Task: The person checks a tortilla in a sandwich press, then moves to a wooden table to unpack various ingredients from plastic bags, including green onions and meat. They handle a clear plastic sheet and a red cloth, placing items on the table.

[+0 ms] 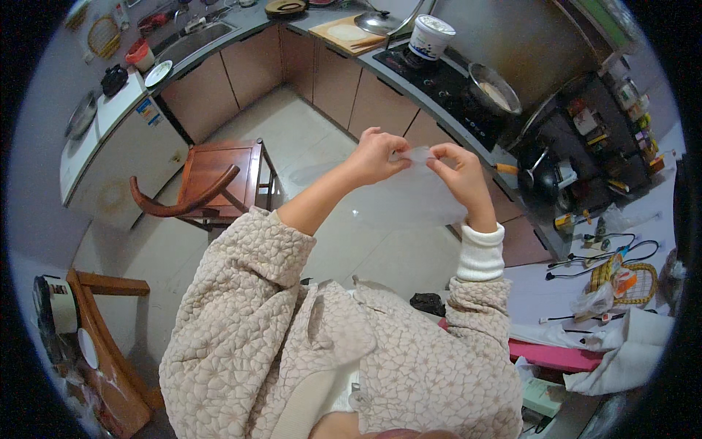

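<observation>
Between my two hands hangs a thin, translucent plastic bag (406, 200), spread out in front of me above the tiled floor. My left hand (378, 156) pinches its upper edge between thumb and fingers. Just to the right, my right hand (459, 169) grips the same edge, fingertips a short way from the left ones. The bag's lower part is pale and see-through, so its outline is hard to tell against the floor. Whether its mouth is parted cannot be made out.
Ahead runs a counter with a black cooktop (439, 88), bearing a white tub (432, 37) and a metal pan (494, 88). A wooden board (329, 41) holds flat dough (345, 32). A wooden chair (219, 175) stands left; a wok (540, 175) sits right.
</observation>
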`<state>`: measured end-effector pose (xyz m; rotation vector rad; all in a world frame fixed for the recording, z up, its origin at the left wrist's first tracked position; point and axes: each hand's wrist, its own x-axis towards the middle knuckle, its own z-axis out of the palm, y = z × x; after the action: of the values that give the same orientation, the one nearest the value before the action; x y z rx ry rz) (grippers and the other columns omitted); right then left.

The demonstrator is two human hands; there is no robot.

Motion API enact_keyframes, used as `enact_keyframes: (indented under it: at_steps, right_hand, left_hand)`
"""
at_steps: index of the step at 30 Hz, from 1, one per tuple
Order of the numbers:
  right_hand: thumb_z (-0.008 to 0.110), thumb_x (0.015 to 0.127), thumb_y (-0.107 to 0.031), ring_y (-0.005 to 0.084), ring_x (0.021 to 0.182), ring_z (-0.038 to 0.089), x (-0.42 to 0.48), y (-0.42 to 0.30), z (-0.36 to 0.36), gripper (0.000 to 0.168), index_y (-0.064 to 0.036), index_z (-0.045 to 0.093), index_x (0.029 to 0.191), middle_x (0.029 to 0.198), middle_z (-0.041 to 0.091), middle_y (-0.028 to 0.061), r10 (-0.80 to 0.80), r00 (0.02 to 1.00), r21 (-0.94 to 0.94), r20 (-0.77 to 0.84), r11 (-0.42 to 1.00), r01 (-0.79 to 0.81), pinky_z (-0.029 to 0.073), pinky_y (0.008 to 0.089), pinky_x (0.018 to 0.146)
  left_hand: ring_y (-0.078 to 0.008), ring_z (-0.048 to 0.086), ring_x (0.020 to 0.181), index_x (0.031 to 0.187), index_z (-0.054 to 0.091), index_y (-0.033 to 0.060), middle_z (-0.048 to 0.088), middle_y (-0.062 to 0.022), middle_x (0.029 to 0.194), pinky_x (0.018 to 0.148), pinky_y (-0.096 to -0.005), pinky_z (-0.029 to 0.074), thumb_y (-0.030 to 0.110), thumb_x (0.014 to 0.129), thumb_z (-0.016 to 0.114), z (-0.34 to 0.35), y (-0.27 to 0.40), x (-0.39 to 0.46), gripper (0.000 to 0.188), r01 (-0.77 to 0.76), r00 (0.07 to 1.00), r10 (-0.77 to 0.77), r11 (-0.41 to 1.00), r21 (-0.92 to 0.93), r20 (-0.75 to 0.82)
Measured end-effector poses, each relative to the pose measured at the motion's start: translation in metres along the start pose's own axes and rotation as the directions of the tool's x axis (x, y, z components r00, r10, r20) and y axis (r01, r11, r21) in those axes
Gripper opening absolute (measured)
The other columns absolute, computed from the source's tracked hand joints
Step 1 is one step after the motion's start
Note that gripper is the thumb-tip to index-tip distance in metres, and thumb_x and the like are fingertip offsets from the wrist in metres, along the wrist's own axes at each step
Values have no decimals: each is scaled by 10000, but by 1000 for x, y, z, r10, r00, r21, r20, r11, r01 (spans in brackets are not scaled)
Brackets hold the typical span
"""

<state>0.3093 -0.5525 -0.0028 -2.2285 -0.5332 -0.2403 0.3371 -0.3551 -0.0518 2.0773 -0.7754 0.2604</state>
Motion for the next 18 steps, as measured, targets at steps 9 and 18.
enact_keyframes:
  at_steps: [9, 18]
  right_hand:
    - [650, 713, -114, 166, 730, 589, -28, 46, -40, 168, 11, 628, 823, 799, 638, 94, 240, 960, -157, 148, 964, -216, 458, 282, 641]
    - [614, 738, -160, 128, 614, 557, 36, 27, -3, 181, 16, 621, 782, 672, 614, 76, 279, 947, -126, 162, 957, -260, 440, 264, 572]
  left_hand:
    - [-259, 610, 777, 813, 645, 38, 641, -121, 798, 698, -353, 456, 210, 698, 661, -1, -15, 31, 207, 59, 998, -58, 986, -158, 6]
    - [-224, 518, 922, 1016, 543, 63, 546, -69, 1031, 824, -363, 354, 179, 730, 661, -16, -90, -13, 331, 87, 683, -57, 996, 4, -728]
